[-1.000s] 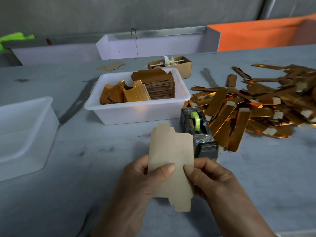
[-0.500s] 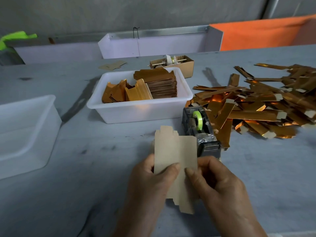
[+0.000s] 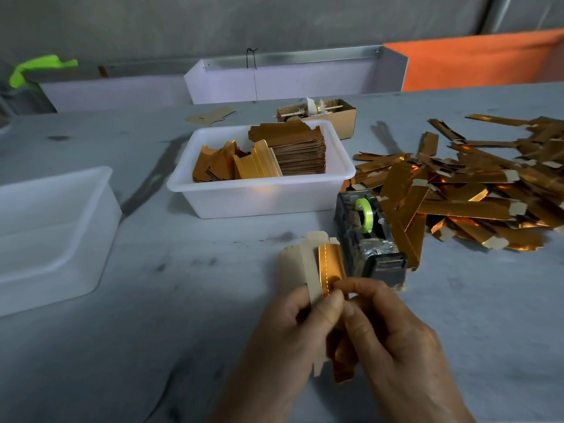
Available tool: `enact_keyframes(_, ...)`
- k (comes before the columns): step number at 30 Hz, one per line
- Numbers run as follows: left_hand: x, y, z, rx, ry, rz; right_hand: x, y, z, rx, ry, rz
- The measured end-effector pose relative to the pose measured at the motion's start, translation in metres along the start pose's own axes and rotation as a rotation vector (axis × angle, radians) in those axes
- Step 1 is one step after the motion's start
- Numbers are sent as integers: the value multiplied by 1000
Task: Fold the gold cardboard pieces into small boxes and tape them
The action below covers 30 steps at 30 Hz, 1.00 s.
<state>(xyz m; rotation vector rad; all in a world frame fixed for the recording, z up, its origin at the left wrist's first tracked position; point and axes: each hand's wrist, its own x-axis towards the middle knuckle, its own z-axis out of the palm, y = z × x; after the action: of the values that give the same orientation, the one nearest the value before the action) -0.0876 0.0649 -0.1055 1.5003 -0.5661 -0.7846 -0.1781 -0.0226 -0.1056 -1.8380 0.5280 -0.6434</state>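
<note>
Both hands hold one gold cardboard blank (image 3: 325,270) just above the grey table (image 3: 183,346), close in front of the tape dispenser (image 3: 370,236). The left hand (image 3: 293,328) pinches the blank's brown-backed panel between thumb and fingers, and the right hand (image 3: 393,337) pinches the gold-faced panel that is turned over along a scored crease. The blank is partly folded: the plain side faces left and a gold strip shows in the middle. The lower end appears to hang below the fingers, though blur there makes its shape hard to read.

The step in hand looks like the first lengthwise fold, bringing the side panels round to form the box sleeve. Next, the free edges probably need to meet squarely so the seam lies flat, then one hand must keep the sleeve closed while the other draws tape from the green roll (image 3: 363,215).

A white bin (image 3: 262,203) behind holds stacked unfolded blanks (image 3: 300,154), and a pile of folded gold pieces (image 3: 476,190) lies to the right. An empty-looking translucent bin (image 3: 55,233) sits at the left.
</note>
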Motion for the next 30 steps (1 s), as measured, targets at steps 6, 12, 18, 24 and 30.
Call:
enact_keyframes(6,1,-6,-11,86,-44,22,4,5,-8,246,41,193)
enact_keyframes(12,-2,-5,-6,130,-221,-19,12,2,-11,475,-65,388)
enact_keyframes(18,-2,-10,2,245,58,63,16,4,-11,527,-28,417)
enact_keyframes(24,-4,-18,14,425,371,162,17,6,-11,528,-36,435)
enact_keyframes(30,-8,-18,26,897,461,481,17,6,-11,531,-16,450)
